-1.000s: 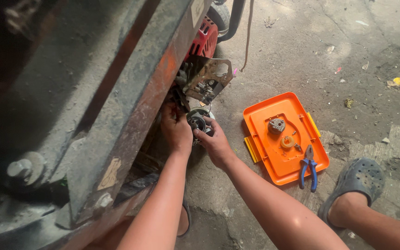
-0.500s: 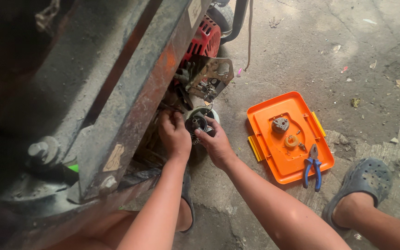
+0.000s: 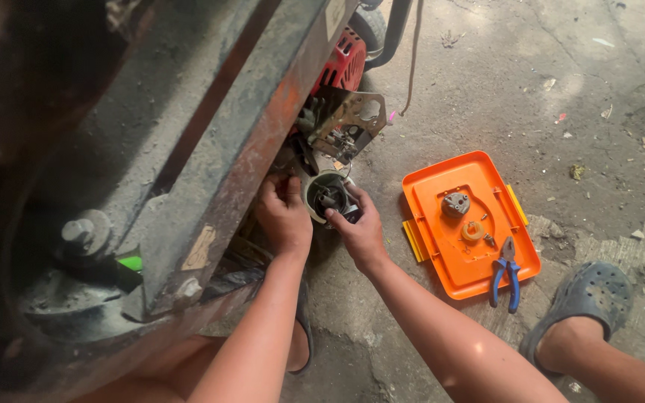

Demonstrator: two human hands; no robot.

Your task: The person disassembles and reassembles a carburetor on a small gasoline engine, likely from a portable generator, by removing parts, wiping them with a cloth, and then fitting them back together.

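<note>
Looking down through the head view, I see both hands meet at a small round housing (image 3: pixel 328 196) with a pale rim and dark parts inside. It sits low against the engine, just below a bent metal bracket (image 3: pixel 349 119) and the red engine cover (image 3: pixel 343 63).

Left hand (image 3: pixel 285 216): fingers curled against the left side of the round housing, thumb up by its rim. I cannot tell whether it truly grips or only steadies.

Right hand (image 3: pixel 358 227): fingers closed around the housing's right and lower edge, clamped on it.

A dark, rusty steel beam (image 3: pixel 210 164) crosses the left of the picture, with a large bolt (image 3: pixel 83 233) near its lower end.

On the concrete floor (image 3: pixel 531 89), to the right of the hands, lies an orange tray (image 3: pixel 427 194). It holds a grey metal part (image 3: pixel 455 204), an orange ring (image 3: pixel 473 230) and blue-handled pliers (image 3: pixel 505 272), whose handles hang over the tray's near rim.

A grey clog (image 3: pixel 587 295) stands at lower right.
</note>
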